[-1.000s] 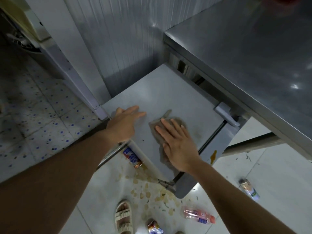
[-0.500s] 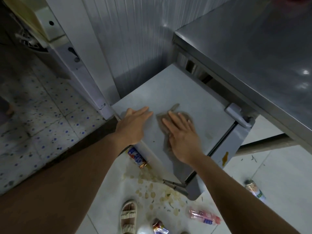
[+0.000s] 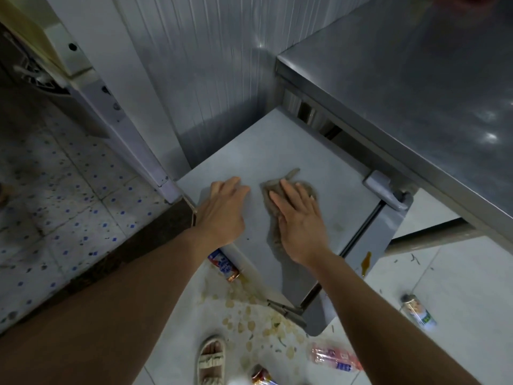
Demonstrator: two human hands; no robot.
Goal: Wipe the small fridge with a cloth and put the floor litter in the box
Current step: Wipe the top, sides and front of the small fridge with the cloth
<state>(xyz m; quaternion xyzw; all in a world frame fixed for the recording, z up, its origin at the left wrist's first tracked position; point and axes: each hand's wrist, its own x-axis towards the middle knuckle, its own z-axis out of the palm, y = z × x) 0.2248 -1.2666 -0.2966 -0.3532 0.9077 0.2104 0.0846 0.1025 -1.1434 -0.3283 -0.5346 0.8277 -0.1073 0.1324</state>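
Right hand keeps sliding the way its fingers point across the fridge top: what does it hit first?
The right hand, flat on the crumpled grey-brown cloth, points up-left across the pale grey small fridge top. That stretch looks bare; the first obstacle would probably be the ribbed grey metal wall behind, though depth is unclear.

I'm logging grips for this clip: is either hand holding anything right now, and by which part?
Nothing is gripped. The right hand presses flat on the middle of the cloth; the left hand rests bare on the fridge top.
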